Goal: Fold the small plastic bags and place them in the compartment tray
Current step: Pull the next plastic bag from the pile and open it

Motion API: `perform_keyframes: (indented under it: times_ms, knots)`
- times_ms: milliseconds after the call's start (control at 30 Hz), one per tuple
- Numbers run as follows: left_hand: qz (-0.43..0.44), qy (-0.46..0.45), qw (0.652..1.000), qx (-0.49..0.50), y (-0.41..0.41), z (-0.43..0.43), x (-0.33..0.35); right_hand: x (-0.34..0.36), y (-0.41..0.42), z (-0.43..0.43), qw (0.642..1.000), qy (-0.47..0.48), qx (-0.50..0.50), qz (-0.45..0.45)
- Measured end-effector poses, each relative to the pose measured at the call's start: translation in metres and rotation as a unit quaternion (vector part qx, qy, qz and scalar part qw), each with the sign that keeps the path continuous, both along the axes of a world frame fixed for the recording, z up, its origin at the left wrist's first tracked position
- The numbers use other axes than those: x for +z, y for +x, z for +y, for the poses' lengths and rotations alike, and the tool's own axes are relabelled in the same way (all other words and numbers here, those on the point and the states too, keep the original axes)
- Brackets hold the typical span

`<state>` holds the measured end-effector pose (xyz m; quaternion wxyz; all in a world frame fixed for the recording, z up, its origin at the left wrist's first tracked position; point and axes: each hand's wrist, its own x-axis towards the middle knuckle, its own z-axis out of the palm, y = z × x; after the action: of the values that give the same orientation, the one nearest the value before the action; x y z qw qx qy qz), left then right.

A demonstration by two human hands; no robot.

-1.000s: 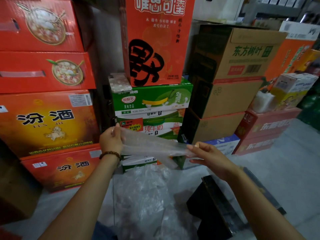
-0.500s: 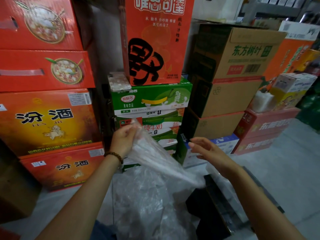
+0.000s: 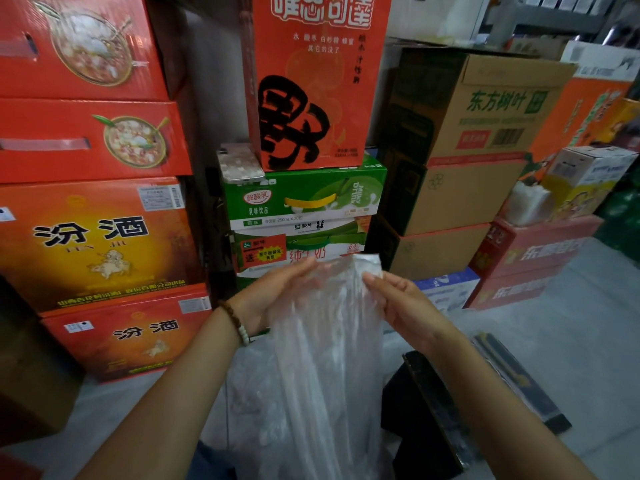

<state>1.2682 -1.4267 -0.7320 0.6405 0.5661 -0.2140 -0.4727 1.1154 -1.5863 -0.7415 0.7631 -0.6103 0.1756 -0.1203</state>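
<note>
Clear plastic bag (image 3: pixel 325 341) held up at chest level in front of the stacked cartons (image 3: pixel 304 216), above the loose pile of bags (image 3: pixel 256 403) in the lap. Left hand (image 3: pixel 277 292) is closed on the top left edge; right hand (image 3: pixel 398 299) pinches the top right corner. Likely reason: gripping both top corners lets the film hang flat for a clean fold. Long axis runs vertical, one short end up by the fingers, the other trailing down. Dark tray (image 3: pixel 426 410) sits low right, near the right forearm.

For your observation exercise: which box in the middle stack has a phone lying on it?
The green box, second from top: the phone lies on its left corner, beside the tall orange box.
</note>
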Motion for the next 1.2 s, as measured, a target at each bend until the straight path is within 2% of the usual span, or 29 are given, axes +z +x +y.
perform_keyframes:
  times_ms: [133,267,367,467,633,733,933,1200]
  knots:
    - [0.115,-0.058,0.989,0.066,0.008,-0.003,-0.004,-0.002,0.002,-0.007,0.987,-0.055,-0.15,-0.009]
    - [0.025,-0.027,0.992,0.121,-0.003,-0.01,-0.007,-0.005,0.006,-0.001,0.964,-0.131,-0.227,-0.033]
    - [-0.056,-0.006,0.975,0.215,-0.008,-0.014,-0.009,-0.004,0.008,0.007,0.951,-0.178,-0.246,-0.055]
    - [-0.089,-0.021,0.959,0.269,-0.011,-0.019,-0.009,-0.001,0.009,0.009,0.945,-0.184,-0.26,-0.078]
    - [-0.099,-0.052,0.943,0.313,-0.013,-0.023,-0.007,0.001,0.01,0.013,0.946,-0.179,-0.25,-0.099]
    - [-0.135,-0.068,0.93,0.334,-0.013,-0.023,-0.008,0.004,0.009,0.014,0.955,-0.166,-0.229,-0.086]
    - [-0.217,-0.067,0.93,0.287,-0.016,-0.021,-0.007,0.014,0.005,0.009,0.986,-0.117,-0.112,-0.035]
    - [-0.259,-0.043,0.904,0.338,-0.011,-0.022,-0.015,0.013,0.006,0.006,0.993,-0.039,-0.108,-0.015]
